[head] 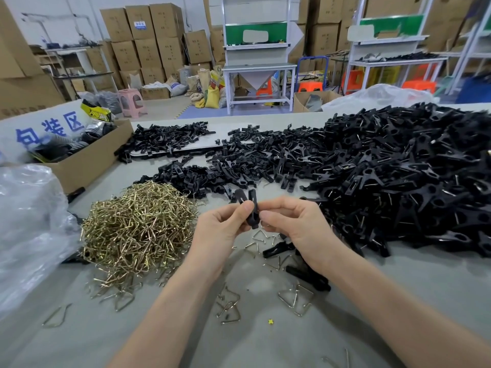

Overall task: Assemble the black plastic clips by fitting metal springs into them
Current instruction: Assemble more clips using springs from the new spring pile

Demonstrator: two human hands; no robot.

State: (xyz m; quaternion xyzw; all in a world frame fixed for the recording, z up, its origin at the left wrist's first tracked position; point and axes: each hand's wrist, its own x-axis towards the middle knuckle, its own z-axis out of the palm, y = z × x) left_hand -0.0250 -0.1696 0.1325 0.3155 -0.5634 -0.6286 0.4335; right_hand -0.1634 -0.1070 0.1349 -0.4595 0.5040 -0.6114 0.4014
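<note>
Two black plastic clip halves (251, 208) stand upright side by side, pinched between my left hand (220, 229) and my right hand (297, 229) above the grey table (265, 346). Their upper ends splay apart. A heap of brass-coloured metal springs (138, 229) lies to the left of my hands. Loose black clip halves (239, 158) spread across the middle of the table. A big mound of black clips (411, 179) with springs showing in them fills the right side. Loose springs (296, 298) and a few black pieces (308, 277) lie under my wrists.
An open cardboard box (87, 160) with dark parts stands at the far left, and a clear plastic bag (29, 227) lies at the left edge. Beyond the table are stacked cartons (148, 38), white workbenches (257, 67) and plastic stools (132, 102).
</note>
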